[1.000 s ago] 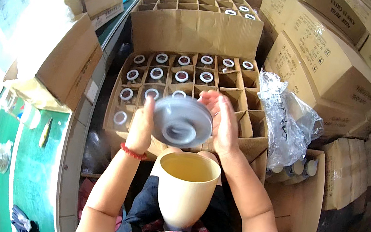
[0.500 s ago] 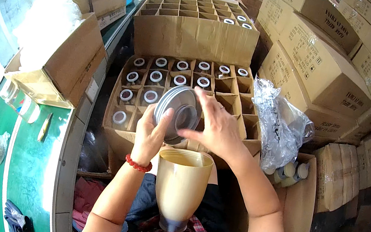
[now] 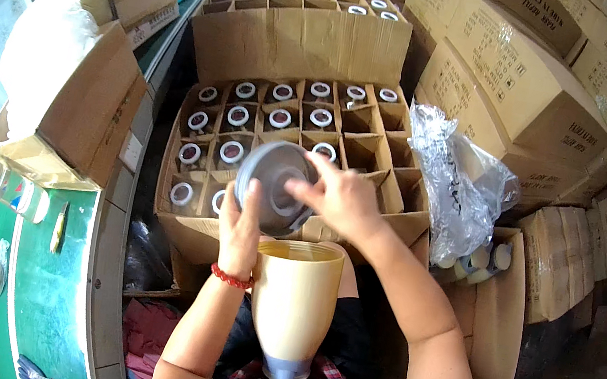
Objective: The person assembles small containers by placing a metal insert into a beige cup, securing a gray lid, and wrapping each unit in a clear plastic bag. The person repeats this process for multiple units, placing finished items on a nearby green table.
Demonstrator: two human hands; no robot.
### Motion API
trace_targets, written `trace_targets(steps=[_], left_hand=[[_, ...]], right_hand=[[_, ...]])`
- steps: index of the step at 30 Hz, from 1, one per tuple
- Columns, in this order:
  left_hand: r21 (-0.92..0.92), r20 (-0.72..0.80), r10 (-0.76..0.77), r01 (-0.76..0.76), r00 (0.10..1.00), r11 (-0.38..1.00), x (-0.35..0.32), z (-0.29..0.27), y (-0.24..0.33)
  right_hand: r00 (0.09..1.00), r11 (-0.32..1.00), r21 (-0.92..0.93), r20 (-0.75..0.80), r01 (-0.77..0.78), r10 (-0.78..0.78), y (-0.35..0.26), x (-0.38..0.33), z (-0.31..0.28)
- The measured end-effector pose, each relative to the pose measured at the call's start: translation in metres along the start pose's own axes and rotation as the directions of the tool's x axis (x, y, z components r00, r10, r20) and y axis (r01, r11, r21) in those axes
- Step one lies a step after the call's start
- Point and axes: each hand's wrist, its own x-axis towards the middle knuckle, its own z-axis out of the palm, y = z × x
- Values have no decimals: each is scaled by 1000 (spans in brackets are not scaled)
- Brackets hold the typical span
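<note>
Grey, round, plastic-looking lid point(image 3: 268, 169) is held tilted above the cream, tapered, plastic-looking vessel point(image 3: 292, 301), in front of the brown cardboard carton point(image 3: 179, 226) with divided cells. Its left edge is gripped by the left hand point(image 3: 239, 231). The right hand's point(image 3: 345, 207) fingers are loosely spread over its face, blurred; whether contact is made cannot be told.
</note>
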Motion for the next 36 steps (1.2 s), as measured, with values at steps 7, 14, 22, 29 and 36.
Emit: trace_targets(steps=[7,14,22,29,36], left_hand=[[-684,91,-427,369,899,630,38,-55,-81],[-675,340,-301,455,891,581,59,-74,-120],[-459,442,-551,706,708,540,81,-29,-114],[-388,501,-548,740,670,549,92,-5,-91],[117,624,-67,-8,779,993,86,-10,-103]], right_hand=[[988,978,-145,-13,147,-151,155,57,54],[892,841,-378,385,387,-238,193,113,101],[893,827,-383,350,411,-281,174,118,69],[767,570,-569,182,592,-615,56,75,-25],[612,476,-481,173,736,-772,14,3,-13]])
